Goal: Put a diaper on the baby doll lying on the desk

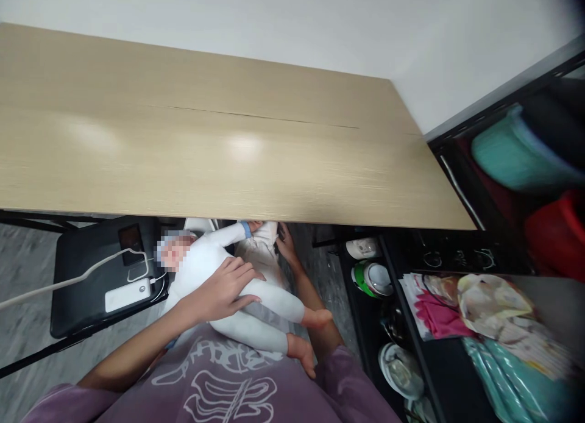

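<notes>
My left hand point(223, 292) lies open on the doll point(201, 267); my right hand point(287, 245), at one o'clock, grip hidden under the table point(228, 155). Doll looks light and floppy, so hold it by the trunk.

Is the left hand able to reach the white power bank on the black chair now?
Probably yes. The left hand lies open on the baby doll, and the power bank sits uncovered on the black chair beside the doll's head. Nothing stands between them.
</notes>
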{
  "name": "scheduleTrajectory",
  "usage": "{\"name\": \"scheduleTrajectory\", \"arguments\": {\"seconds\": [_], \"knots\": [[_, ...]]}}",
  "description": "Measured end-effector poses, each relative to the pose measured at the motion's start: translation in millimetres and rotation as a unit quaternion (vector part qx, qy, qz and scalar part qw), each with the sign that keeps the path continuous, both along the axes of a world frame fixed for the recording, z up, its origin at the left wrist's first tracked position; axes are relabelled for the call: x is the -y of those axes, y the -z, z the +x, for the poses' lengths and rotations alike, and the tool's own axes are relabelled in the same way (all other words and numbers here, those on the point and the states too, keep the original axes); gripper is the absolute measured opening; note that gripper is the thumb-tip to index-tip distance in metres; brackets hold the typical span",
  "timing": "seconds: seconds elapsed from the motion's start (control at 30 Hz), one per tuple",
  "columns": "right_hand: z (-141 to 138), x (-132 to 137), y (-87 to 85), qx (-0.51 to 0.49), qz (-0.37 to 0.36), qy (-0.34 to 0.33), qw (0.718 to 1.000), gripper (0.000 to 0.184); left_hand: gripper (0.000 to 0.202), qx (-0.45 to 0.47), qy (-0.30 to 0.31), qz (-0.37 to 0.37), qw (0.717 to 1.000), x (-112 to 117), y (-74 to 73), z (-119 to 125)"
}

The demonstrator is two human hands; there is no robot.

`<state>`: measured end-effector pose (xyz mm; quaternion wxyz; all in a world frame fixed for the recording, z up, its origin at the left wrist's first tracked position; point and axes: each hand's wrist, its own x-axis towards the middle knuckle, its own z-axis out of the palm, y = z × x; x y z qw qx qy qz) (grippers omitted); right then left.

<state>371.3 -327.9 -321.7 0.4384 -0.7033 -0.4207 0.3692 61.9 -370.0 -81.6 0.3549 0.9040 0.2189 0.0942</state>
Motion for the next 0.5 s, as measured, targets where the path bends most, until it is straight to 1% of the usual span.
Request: {"name": "scheduleTrajectory", "arguments": {"seconds": [0.13,0.23,0.37,0.43,0.5], "knots": [[-6.2,-13.2,7.0,-0.014,0.005,0.003,1.000,0.058,0.039,-0.003,0.000,-0.002,1.000,-0.2,0.4,1.1],[-7.1,-22.5,9.1,-0.022,0.003,0.037,0.999,0.050,0.038,-0.006,0.001,-0.005,1.000,-0.6,-0.4,1.6],[-4.6,-27.8,4.7,-0.040,0.008,0.085,0.996,0.049,0.040,-0.009,0.004,-0.008,1.000,-1.1,-1.1,1.5],[-3.7,-24.9,1.0,-0.054,0.016,0.095,0.994,0.047,0.041,-0.010,0.005,-0.007,1.000,-0.9,-0.9,1.2],[-3.7,-20.0,-1.3,-0.076,0.021,0.089,0.993,0.041,0.041,-0.007,0.004,-0.003,1.000,-0.3,-0.4,0.7]]}}
